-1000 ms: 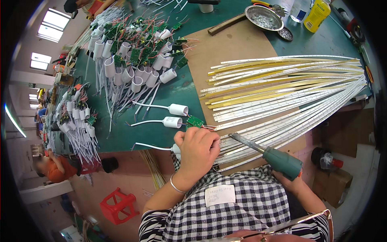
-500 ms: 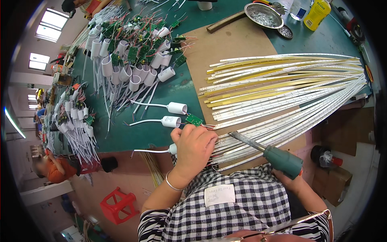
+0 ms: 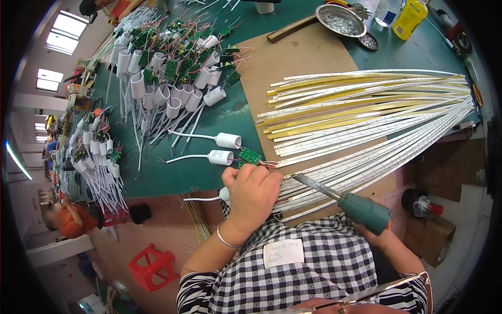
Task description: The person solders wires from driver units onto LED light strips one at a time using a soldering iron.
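My left hand (image 3: 252, 194) is closed, its fingertips pressed down at the left ends of the white LED strips (image 3: 334, 166). What the fingers pinch is hidden; thin red wires show beside them. A green circuit board (image 3: 250, 157) lies just beyond the knuckles, wired to a white plastic cylinder (image 3: 221, 157) with a white cable. Another white cylinder (image 3: 225, 194) is partly covered by this hand. In my right hand (image 3: 377, 234) is a soldering iron (image 3: 366, 212) with a green handle. Its metal tip points left, close above the strip ends near my left fingertips.
A heap of white cylinders with circuit boards (image 3: 172, 73) covers the table's far left. At the back right are a metal bowl (image 3: 341, 20), a wooden bar (image 3: 292, 28) and a yellow bottle (image 3: 410, 20). A red stool (image 3: 152, 267) stands on the floor at left.
The iron's tip has shifted slightly left and down, toward my left fingertips. My left hand has moved slightly, and the nearest cylinder's cable has swung a little.
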`<act>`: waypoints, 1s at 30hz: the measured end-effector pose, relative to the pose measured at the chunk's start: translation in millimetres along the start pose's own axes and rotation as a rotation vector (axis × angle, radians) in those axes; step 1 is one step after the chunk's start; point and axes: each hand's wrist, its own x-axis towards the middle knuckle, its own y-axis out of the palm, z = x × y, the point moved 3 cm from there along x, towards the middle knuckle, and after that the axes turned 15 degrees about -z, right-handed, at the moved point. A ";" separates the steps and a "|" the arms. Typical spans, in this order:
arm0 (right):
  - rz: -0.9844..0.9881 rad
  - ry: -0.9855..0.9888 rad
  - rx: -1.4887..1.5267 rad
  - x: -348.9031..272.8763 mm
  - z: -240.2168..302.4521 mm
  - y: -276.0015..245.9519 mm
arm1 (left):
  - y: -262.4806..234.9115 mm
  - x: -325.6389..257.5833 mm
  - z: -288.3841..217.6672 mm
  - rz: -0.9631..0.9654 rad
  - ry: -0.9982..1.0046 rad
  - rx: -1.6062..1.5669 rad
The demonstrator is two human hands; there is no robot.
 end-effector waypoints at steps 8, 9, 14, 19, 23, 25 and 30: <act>0.064 -0.018 0.023 0.7 -10.2 6.8 | 0.6 5.7 -3.5 0.031 0.041 0.002; 0.060 -0.021 0.011 0.2 -11.3 7.5 | 0.7 6.6 -4.4 0.043 0.053 0.019; 0.054 -0.038 -0.038 -2.9 -13.4 8.8 | 0.0 9.1 -7.8 0.093 0.075 0.051; 0.081 -0.016 -0.003 -3.8 -16.4 8.6 | -1.2 9.7 -8.4 0.109 0.100 0.071; 0.036 -0.006 0.007 -4.0 -17.0 10.6 | -0.9 9.7 -8.3 0.099 0.100 0.069; 0.040 0.021 0.046 -3.0 -16.6 10.8 | -0.7 9.7 -8.2 0.095 0.100 0.063; 0.036 0.026 0.102 2.6 -9.6 2.0 | -0.6 9.2 -7.7 0.103 0.104 0.066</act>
